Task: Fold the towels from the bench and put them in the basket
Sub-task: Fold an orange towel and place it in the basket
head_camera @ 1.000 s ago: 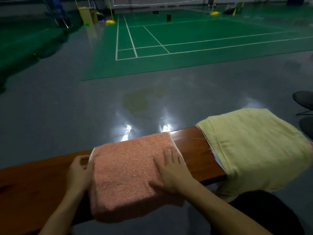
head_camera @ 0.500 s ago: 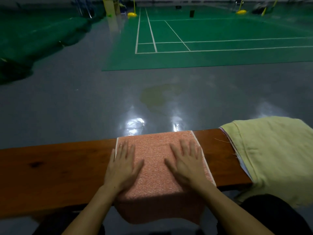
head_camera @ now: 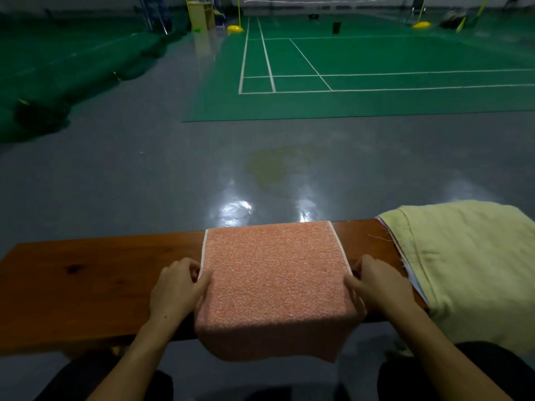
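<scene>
A folded pink towel [head_camera: 275,273] lies across the wooden bench [head_camera: 95,282], near its right end. The far edge of the towel reaches the far edge of the bench, and the near part hangs down over the near edge. A thin white border runs along the left and right sides of the towel.

The left hand [head_camera: 176,287] grips the left side of the towel, with the thumb on top of the cloth and the fingers curled at the border. The right hand [head_camera: 376,285] grips the right side in the same way, with the thumb on top and the fingers bent around the edge. Both hands are close to the near edge of the bench.

A yellow towel [head_camera: 463,264] lies over the right end of the bench, apart from the pink one, with a strip of bare wood between them. Under its left edge some other cloth layers are visible.

Behind the bench there is a shiny grey floor [head_camera: 144,175], and further away a green court [head_camera: 376,70] with white lines.
</scene>
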{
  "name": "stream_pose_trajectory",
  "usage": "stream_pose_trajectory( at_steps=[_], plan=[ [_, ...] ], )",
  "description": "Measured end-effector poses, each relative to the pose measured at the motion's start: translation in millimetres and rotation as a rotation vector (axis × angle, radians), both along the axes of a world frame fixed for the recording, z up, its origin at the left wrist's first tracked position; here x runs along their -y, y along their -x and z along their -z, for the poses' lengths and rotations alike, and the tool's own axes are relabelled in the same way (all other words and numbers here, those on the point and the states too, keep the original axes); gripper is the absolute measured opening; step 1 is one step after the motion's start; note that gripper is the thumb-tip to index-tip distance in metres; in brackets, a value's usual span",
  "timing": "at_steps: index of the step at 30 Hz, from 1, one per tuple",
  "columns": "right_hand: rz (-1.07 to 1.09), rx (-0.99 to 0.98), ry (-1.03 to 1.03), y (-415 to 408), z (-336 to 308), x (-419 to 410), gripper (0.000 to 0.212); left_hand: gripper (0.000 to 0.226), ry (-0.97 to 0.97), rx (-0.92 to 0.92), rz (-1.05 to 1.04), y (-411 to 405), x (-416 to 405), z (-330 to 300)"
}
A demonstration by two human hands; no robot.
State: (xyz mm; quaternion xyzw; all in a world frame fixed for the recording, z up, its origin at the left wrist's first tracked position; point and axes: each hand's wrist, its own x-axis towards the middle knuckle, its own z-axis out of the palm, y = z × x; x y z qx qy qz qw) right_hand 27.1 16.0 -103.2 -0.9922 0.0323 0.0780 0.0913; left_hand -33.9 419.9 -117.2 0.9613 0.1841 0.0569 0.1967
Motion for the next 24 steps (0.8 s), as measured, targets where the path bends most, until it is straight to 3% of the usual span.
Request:
stream_pose_trajectory(
  at_steps=[6, 10, 13, 16, 19, 24],
  plan=[
    [0.062, -0.01, -0.041, -12, -2, -22, 0.034, 0.022, 0.246, -0.105, 0.012, -12, 15, -12],
    [0.07, -0.069, -0.131, -23, -4, -28, 0.037, 0.015, 0.592, -0.075, -0.069, -24, 13, -14],
    [0.093, -0.078, -0.375, -27, -12, -32, 0.041, 0.023, 0.874, -0.129, -0.157, -27, 10, -22],
    [0.181, -0.126, -0.699, -29, -17, -31, 0.044, 0.052, 0.99, -0.135, -0.159, -29, 6, -24],
    [0.183, -0.313, -0.853, -25, -26, -29, 0.017, 0.075, 1.031, -0.089, -0.103, -29, 0, -27],
    [0.156, -0.463, -1.273, -26, -39, -15, 0.056, 0.047, 1.294, -0.126, 0.021, -21, -5, -44]
  ],
)
